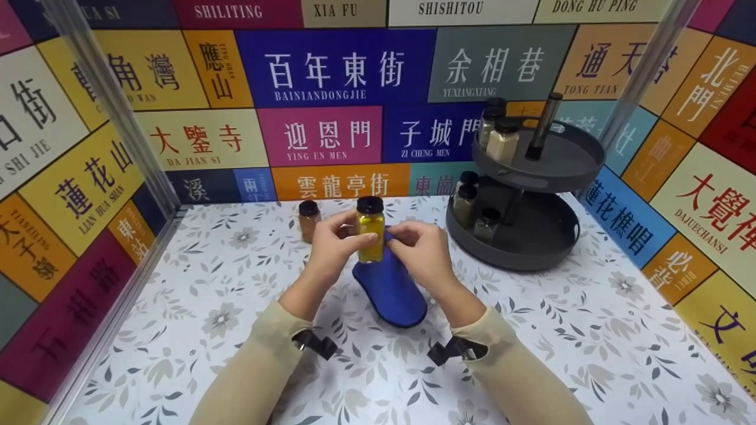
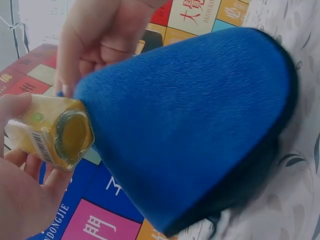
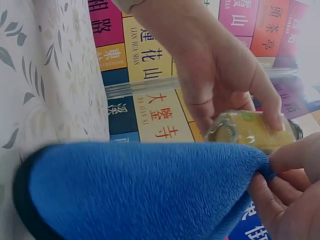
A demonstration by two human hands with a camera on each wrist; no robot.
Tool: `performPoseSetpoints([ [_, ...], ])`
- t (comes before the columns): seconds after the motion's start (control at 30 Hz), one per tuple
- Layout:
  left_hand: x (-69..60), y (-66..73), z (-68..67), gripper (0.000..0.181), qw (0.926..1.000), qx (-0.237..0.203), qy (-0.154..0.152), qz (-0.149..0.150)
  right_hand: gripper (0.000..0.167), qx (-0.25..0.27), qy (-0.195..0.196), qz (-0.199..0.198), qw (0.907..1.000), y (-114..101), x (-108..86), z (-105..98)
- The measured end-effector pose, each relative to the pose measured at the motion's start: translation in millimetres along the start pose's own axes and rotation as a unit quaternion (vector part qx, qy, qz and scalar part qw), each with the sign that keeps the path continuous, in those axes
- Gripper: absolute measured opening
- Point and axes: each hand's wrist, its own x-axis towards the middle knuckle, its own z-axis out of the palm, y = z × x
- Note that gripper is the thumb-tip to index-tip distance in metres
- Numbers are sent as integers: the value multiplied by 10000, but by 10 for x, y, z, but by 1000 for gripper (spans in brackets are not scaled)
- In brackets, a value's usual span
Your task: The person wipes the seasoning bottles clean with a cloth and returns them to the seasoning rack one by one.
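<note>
Patterned table: bears the rack and a spare bottle; the lower edge of the cloth hangs close to it, though whether they touch I cannot tell.
Two-tier rack: stands at the right, dark grey, small capped bottles on both tiers.
Blue cloth: hangs in front of the person, below the right hand; napped, dark-edged, probably light and limp, so it should fold at any pinch and is best taken by a corner or bound edge.
Right hand: pinches the gathered upper end of the cloth between thumb and fingers.
Left hand: grips the yellow bottle around its body, just beside the right hand – near, yet apart.
Yellow bottle: held upright in front of the cloth; likely stiff, modest in weight, breakable if glass, and its smooth sides could slip – the flat faces look the surest hold.
Brown bottle: stands behind the left hand, untouched.
Black cap: on the yellow bottle, a narrower, less secure place to grip.
</note>
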Motion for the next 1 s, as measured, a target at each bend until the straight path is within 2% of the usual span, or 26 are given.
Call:
performPoseSetpoints([
  [0.23, -53, -70, 33, 32, 9988, 207, -436, -30, 12, 249, 568, -601, 9963, -21, 27, -74],
  [0.4, -50, -101, 70, 27, 9980, 406, -491, -61, 14, 435, 791, -702, 9934, -21, 70, -109],
  [0.57, -50, -61, 48, 35, 9991, 334, -232, -104, 12, 372, 578, -709, 9951, 9, 77, -68],
  [0.67, -38, -18, 24, 41, 9997, 234, -69, -14, 10, 232, 373, -687, 9967, 39, 61, -28],
  [0.87, -1, 50, -23, 39, 9993, 218, 267, 143, 10, -97, -34, -438, 9990, 111, 23, 48],
  [1.0, 16, 62, -38, 40, 9990, 147, 362, 195, 10, -279, -194, -291, 9990, 139, 29, 68],
])
